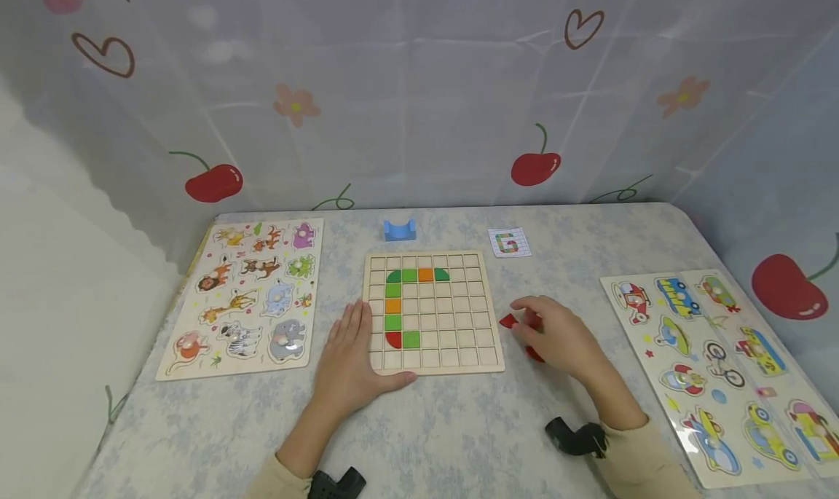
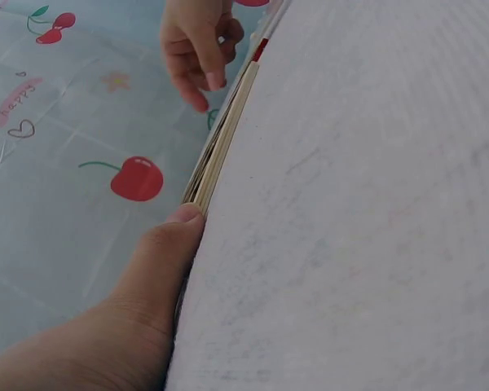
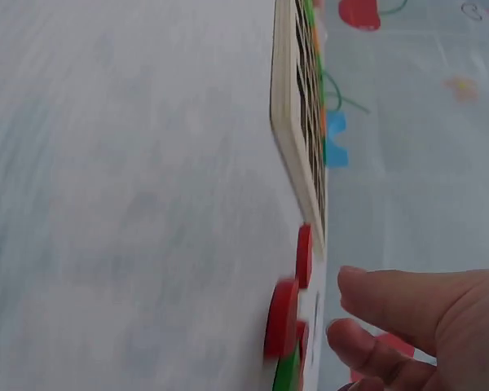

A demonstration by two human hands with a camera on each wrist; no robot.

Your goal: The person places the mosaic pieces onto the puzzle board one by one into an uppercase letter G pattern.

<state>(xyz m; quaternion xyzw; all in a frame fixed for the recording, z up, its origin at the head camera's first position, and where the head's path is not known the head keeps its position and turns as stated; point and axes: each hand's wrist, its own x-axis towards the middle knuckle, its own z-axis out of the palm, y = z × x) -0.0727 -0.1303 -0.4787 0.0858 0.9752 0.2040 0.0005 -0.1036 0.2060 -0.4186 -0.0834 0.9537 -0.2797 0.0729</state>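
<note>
A wooden grid board (image 1: 452,339) lies in the middle of the table. Green, orange and red pieces fill some cells in its left and upper part, including a red quarter-round piece (image 1: 393,339) at lower left. My left hand (image 1: 347,360) rests along the board's left side, fingers straight and thumb spread at the front edge. Just right of the board, my right hand (image 1: 557,339) hovers over loose red pieces (image 1: 508,321), partly hiding them. In the right wrist view, its thumb and index finger are apart with nothing between them, beside red pieces (image 3: 282,318) and a green piece (image 3: 288,371).
A pattern card (image 1: 509,242) lies behind the board's right corner, and a blue holder (image 1: 400,231) stands behind it. An animal puzzle board (image 1: 249,295) lies at left, a vehicle puzzle board (image 1: 714,404) at right. A cherry-printed curtain (image 1: 419,120) hangs at the back.
</note>
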